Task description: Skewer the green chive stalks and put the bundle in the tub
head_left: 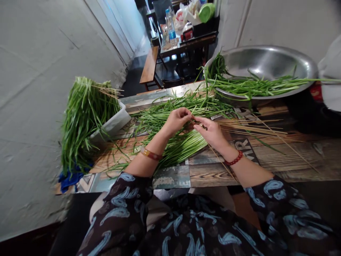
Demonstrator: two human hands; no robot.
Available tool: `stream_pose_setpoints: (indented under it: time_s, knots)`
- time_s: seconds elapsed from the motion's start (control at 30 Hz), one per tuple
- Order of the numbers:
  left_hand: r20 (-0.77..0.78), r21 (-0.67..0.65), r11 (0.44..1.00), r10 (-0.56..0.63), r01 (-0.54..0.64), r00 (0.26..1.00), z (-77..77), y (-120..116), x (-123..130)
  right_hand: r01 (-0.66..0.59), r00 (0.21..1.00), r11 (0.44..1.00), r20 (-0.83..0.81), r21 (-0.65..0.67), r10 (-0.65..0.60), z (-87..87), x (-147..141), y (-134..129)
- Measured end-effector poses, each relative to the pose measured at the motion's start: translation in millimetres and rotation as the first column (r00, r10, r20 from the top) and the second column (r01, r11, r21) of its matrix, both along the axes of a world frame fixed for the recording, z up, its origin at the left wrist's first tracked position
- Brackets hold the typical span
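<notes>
My left hand (178, 120) is closed in a pinch, its fingertips meeting those of my right hand above the green chives (183, 147). What the left fingers pinch is too small to make out. My right hand (211, 133) is closed too, with thumb and forefinger together. A thin bamboo skewer (222, 161) slants from beneath it toward the table's front edge, in line with the fingertips. Below and behind both hands, loose chives lie spread with their pale ends to the right. More bamboo skewers (255, 128) lie in a loose pile right of my right hand.
A white plastic tub (113, 122) at the left holds a tall stack of chives (87, 113) with skewer ends sticking out. At the back right stands a wide metal basin (269, 58) with more chives inside. A blue cloth (70, 181) lies at the left front corner, near the wall.
</notes>
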State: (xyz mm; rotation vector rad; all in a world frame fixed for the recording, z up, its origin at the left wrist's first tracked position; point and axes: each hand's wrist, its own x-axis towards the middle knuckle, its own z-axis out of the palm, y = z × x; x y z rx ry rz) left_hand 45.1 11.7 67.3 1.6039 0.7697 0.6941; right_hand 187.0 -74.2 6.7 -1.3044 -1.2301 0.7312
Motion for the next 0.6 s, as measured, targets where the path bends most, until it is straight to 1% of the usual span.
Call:
stream_pose_setpoints:
  time_s: [0.17,0.23,0.27,0.33,0.37,0.43,0.47,0.5,0.53,0.57,0.6]
  knots:
    - [-0.002,-0.041,0.999,0.009,-0.009,1.0,1.3,-3,-5,0.006,1.0,1.0,0.007,-0.01,-0.006,3.8,0,-3]
    - [0.02,-0.044,0.997,0.06,-0.059,0.998,5.3,0,-10,0.017,1.0,1.0,0.0,-0.009,-0.017,4.1,0,-4]
    - [0.042,-0.03,0.994,0.104,-0.103,0.994,8.2,3,-13,0.019,1.0,1.0,-0.004,-0.006,-0.019,3.9,1,-4]
    - [0.088,0.047,0.972,0.226,-0.231,0.97,14.9,12,-22,0.018,1.0,1.0,-0.011,-0.001,-0.018,3.2,2,-4]
    - [0.099,0.11,0.947,0.293,-0.303,0.951,18.1,17,-27,0.018,1.0,1.0,-0.015,-0.002,-0.018,3.0,2,-4]
    - [0.09,0.272,0.871,0.401,-0.41,0.912,22.3,25,-36,0.016,1.0,1.0,-0.024,-0.005,-0.016,3.0,3,-5]
    - [0.067,0.355,0.834,0.428,-0.422,0.902,22.8,27,-39,0.013,1.0,1.0,-0.028,-0.008,-0.013,3.1,3,-5]
    - [0.026,0.427,0.811,0.43,-0.399,0.902,22.1,28,-41,0.008,0.999,1.0,-0.032,-0.01,-0.009,3.3,3,-6]
    - [-0.032,0.476,0.809,0.409,-0.346,0.912,20.3,27,-42,0.003,0.999,1.0,-0.034,-0.012,-0.003,3.4,4,-6]
    - [-0.099,0.496,0.823,0.371,-0.277,0.923,17.6,25,-42,-0.003,0.999,1.0,-0.034,-0.014,0.003,3.4,4,-7]
    - [-0.162,0.487,0.847,0.326,-0.212,0.931,14.2,22,-41,-0.007,1.0,1.0,-0.03,-0.015,0.006,3.4,4,-7]
